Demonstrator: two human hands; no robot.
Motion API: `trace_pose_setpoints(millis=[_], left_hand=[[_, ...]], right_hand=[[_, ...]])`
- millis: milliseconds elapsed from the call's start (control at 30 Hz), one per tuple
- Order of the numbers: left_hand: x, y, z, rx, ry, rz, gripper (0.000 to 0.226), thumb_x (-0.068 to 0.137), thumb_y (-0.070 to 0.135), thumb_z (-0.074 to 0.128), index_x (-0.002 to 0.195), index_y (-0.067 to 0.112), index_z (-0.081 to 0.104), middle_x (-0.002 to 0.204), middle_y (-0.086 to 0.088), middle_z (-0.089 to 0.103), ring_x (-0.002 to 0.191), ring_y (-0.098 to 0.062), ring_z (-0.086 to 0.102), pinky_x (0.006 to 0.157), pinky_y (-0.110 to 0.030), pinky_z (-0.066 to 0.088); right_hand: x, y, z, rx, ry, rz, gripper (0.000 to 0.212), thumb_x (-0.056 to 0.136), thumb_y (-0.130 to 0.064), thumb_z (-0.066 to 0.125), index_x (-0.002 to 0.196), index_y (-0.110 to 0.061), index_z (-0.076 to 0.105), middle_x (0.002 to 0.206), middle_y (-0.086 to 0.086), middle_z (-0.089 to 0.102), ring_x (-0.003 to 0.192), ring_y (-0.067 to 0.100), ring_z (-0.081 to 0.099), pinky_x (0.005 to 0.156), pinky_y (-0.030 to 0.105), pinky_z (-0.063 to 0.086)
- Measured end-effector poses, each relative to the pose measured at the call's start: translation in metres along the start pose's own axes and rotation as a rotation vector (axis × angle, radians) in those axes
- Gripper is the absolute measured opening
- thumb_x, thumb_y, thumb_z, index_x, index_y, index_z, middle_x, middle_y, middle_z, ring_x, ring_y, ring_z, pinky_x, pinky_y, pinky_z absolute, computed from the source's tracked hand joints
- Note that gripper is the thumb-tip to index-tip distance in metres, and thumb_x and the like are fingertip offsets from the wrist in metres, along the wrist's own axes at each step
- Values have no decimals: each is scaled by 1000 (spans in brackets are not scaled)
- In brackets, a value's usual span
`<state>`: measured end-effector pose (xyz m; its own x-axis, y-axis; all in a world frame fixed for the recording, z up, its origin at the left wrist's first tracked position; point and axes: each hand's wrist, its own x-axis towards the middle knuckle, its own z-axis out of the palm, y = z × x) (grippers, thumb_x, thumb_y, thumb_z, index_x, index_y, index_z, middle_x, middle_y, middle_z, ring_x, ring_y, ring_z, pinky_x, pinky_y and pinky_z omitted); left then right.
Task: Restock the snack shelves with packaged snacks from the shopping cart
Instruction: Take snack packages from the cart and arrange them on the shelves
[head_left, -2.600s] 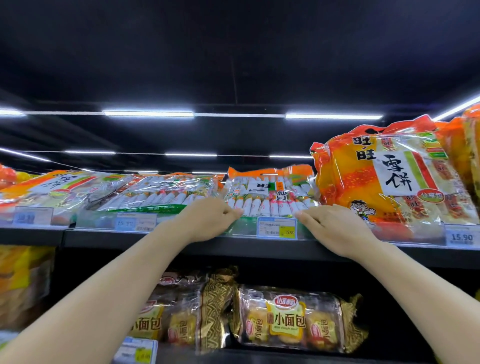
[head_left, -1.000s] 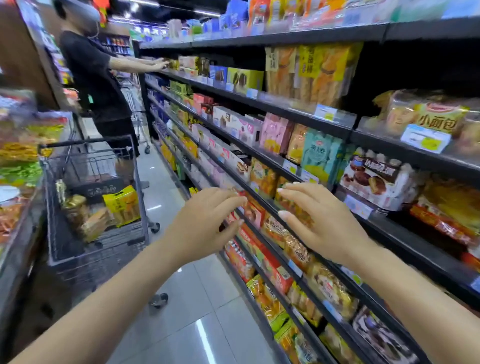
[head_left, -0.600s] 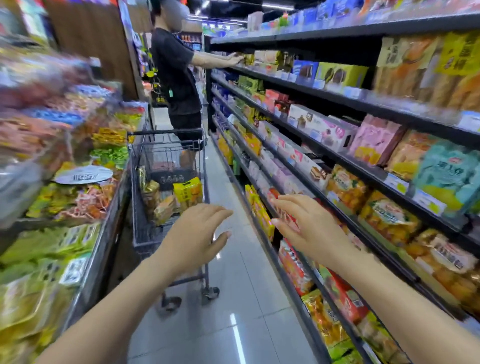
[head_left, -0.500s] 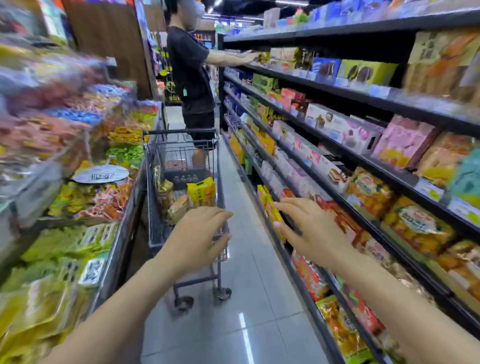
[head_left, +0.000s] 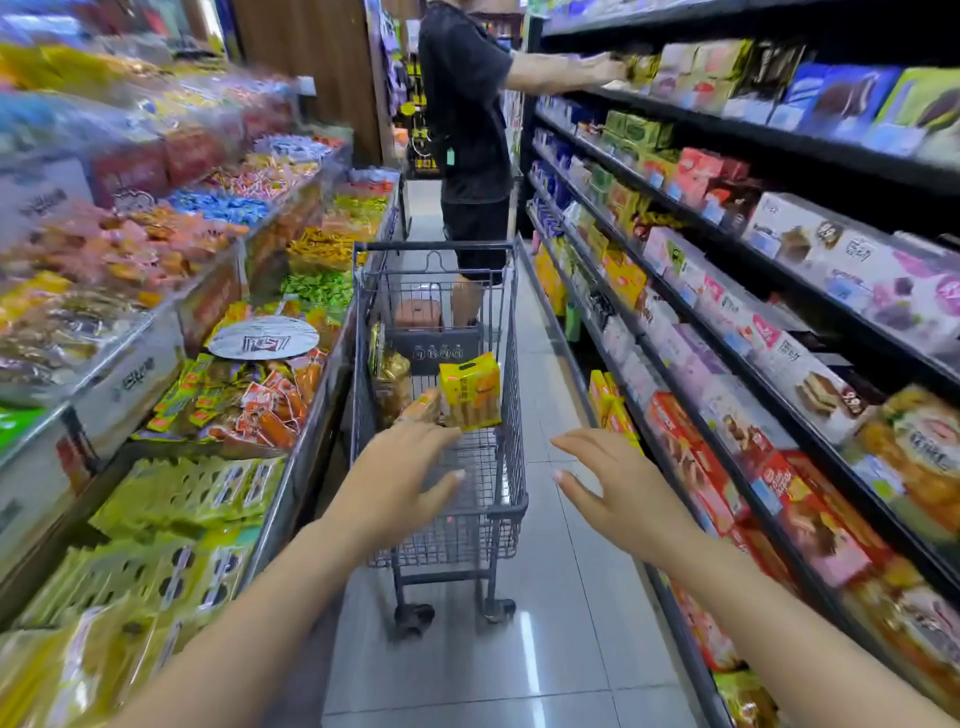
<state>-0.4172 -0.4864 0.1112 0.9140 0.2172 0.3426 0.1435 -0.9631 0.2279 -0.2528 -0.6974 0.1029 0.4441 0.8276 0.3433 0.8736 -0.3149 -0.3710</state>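
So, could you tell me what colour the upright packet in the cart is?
Yellow packet, clearest in the head view.

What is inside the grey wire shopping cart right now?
The grey wire shopping cart holds an upright yellow snack bag, a gold-wrapped pack and an orange pack. The left hand covers part of the basket floor.

1. Left hand (head_left: 397, 480) and right hand (head_left: 618, 486) both out, fingers relaxed, holding nothing.
2. Shopping cart (head_left: 506, 395) ahead in aisle; yellow snack pack (head_left: 470, 389) upright inside.
3. Snack shelves (head_left: 769, 270) at right; person in black (head_left: 467, 104) beyond cart.
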Motion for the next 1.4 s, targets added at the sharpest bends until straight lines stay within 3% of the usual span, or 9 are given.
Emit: trace_pose_setpoints(millis=[100,200,400,533,667,933,1200,1300,1400], left_hand=[[38,-24,20,14,-19,-35,45,88,38,63,126,14,60,129,-4,61,123,-25,53,96,-39,45],[76,-44,36,36,-58,-81,46,88,36,65,128,15,57,137,-5,55,114,-27,57,93,-41,48],[138,-78,59,40,-29,-143,54,88,33,67,137,17,50,128,0,61,106,-23,59,88,-38,50],[171,-114,77,30,-78,-205,53,88,38,60,136,21,47,113,0,64,104,-23,58,86,-40,49],[208,-158,98,36,-125,-255,49,88,43,55,130,19,51,115,-1,63,107,-24,57,88,-43,47],[276,-240,132,-15,-200,-203,38,88,35,55,123,25,44,103,0,63,95,-26,58,79,-44,48],[338,-298,173,-86,-217,-313,40,89,36,58,126,21,55,113,2,64,105,-21,56,86,-35,45],[361,-319,194,-73,-253,-362,37,91,36,57,124,21,55,111,4,63,104,-20,56,82,-30,41],[385,-338,218,-59,-279,-417,42,91,35,57,129,17,53,122,0,60,113,-21,54,90,-31,40]], right_hand=[[38,34,13,14,-36,2,52,91,-49,39,122,-15,63,118,-1,62,113,16,53,96,26,41],[81,68,20,24,-88,3,55,90,-50,36,123,-14,62,120,2,62,114,20,55,97,27,39],[161,125,40,21,-166,-15,40,97,-34,52,134,-17,53,130,-4,54,124,16,46,98,16,27],[210,150,66,60,-231,-17,42,97,-33,50,137,-19,50,132,-3,52,126,17,44,102,22,31],[260,173,95,64,-276,-20,42,97,-33,51,137,-20,50,132,-3,53,127,16,42,105,26,33],[348,205,135,39,-340,40,44,97,-33,51,138,-18,48,133,-2,52,126,15,43,105,25,32],[432,252,157,79,-357,128,40,96,-28,54,134,-18,51,127,0,55,121,18,48,93,19,31],[466,276,175,78,-404,115,41,97,-31,53,136,-19,49,129,0,55,121,17,46,97,22,33],[502,301,205,67,-477,78,45,97,-35,51,139,-20,45,134,-1,52,123,16,44,99,23,33]])
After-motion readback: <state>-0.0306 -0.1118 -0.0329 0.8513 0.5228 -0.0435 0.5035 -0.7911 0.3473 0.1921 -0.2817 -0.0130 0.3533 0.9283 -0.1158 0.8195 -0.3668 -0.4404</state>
